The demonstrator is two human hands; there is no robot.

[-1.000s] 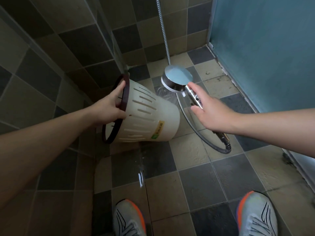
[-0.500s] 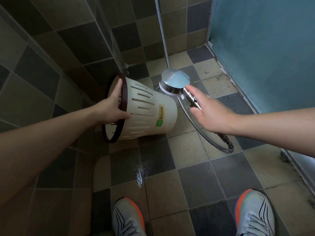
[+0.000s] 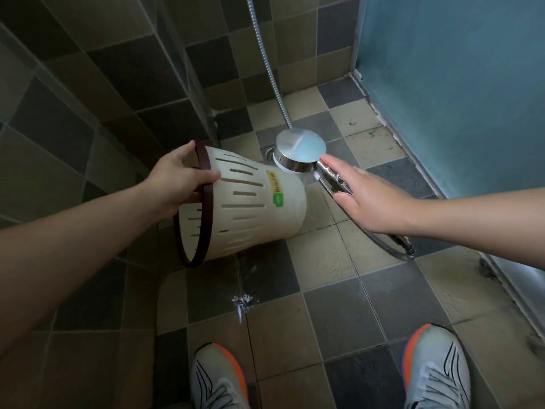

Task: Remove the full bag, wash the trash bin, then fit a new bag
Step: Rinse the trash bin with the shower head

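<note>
Head view: left hand [image 3: 177, 184] gripping bin [image 3: 250, 208].

The bin [image 3: 250, 208] is cream plastic with slotted sides, a dark brown rim band and a yellow-green sticker. It is tipped on its side in the air, mouth toward the left hand's fingers [image 3: 188, 152], which pinch its rim, base toward the right hand's fingers [image 3: 339, 169]. No bag in it.

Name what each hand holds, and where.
Left hand grips the trash bin by its dark rim; right hand holds the shower head by its handle.
</note>
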